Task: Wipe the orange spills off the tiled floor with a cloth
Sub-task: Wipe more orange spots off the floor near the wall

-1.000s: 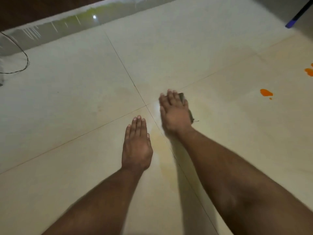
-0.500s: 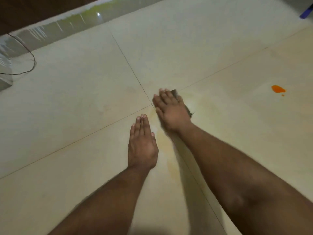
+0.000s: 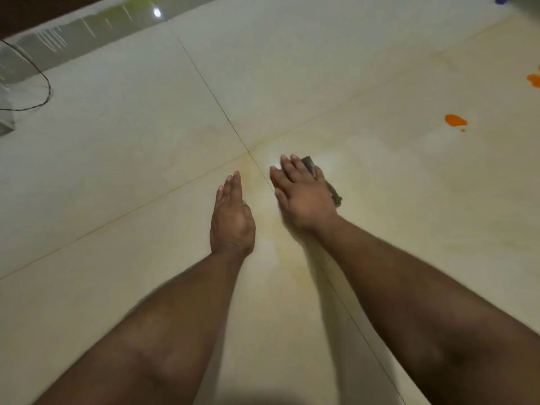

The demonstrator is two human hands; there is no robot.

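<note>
Right hand (image 3: 304,197) lies flat on a dark cloth (image 3: 335,194), pressing it onto the tiled floor (image 3: 117,171) just right of where the tile joints cross. No real grip there, just straight fingers on top. Left hand (image 3: 232,220) rests on the floor just beside it, fingers straight and together. An orange spill (image 3: 455,121) sits well off to the right, and a second spill (image 3: 534,80) is at the frame edge.

Cream tiled floor (image 3: 117,171), glossy skirting (image 3: 87,33) reflecting light.

Left hand (image 3: 232,217), right hand (image 3: 304,197), side by side (fingers (image 3: 292,171) straight)
</note>
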